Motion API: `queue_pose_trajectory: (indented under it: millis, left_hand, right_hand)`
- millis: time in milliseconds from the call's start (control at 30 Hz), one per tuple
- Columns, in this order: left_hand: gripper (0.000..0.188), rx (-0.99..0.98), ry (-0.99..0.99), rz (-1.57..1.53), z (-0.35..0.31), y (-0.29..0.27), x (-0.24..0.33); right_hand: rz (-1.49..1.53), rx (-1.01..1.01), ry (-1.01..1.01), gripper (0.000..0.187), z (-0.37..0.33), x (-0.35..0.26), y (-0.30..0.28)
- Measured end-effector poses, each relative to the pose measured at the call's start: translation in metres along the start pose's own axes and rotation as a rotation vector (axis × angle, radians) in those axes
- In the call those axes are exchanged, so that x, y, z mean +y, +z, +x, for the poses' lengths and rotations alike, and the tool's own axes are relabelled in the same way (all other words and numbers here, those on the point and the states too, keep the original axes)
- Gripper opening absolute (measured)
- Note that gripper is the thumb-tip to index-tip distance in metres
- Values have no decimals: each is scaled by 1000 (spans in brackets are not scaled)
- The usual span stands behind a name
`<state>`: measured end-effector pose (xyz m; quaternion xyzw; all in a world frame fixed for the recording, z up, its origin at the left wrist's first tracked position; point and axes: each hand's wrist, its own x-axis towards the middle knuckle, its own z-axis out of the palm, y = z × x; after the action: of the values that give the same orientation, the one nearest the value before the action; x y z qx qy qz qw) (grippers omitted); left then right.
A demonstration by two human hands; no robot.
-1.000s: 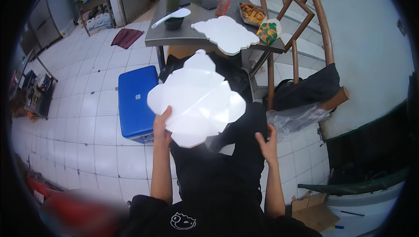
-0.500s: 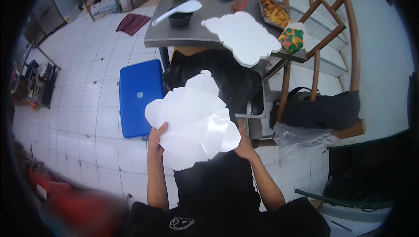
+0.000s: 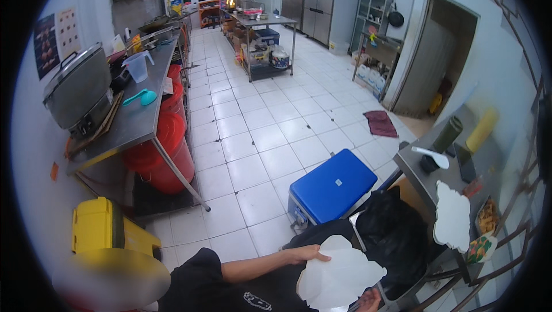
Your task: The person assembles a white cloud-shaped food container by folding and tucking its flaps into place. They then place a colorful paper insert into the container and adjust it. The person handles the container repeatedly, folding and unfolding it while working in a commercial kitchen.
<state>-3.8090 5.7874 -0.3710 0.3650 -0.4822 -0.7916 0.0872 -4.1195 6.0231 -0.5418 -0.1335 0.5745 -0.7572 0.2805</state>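
My left hand (image 3: 309, 253) grips an unfolded white cardboard food box (image 3: 339, 272) by its left edge, thumb on top and fingers underneath. At the lower right edge of the same box, my right hand (image 3: 369, 299) has its fingers curled against the card; part of it is cut off by the picture's bottom. The box is flat, with scalloped flaps and crease lines, and lies over my lap. A stack of similar white box blanks (image 3: 451, 217) rests on the steel table to the right. Beside it stands a folded, patterned green and orange box (image 3: 482, 249).
The steel table (image 3: 411, 165) also bears a black bowl with a white rice paddle (image 3: 431, 156), a bottle (image 3: 473, 187) and a tray of fried food (image 3: 488, 217). A blue-lidded cooler (image 3: 333, 185) stands ahead. Leftward are a counter (image 3: 138, 118), red bins (image 3: 172, 154) and a yellow bin (image 3: 95, 226).
The view has swung left and up, bringing the wider kitchen into sight. The white box now appears lower and further right, still flat, with my left hand still on it.
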Motion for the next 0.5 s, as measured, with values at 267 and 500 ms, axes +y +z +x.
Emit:
queue_pose_trajectory:
  millis: [267,500]
  left_hand:
    - [44,-193,175,185,-11,2,8]
    - [65,339,328,605,19,-14,-22]
  right_hand:
    - [-780,-155,-63,56,-22,-41,42]
    - [-981,-179,11,64,-48,-77,92]
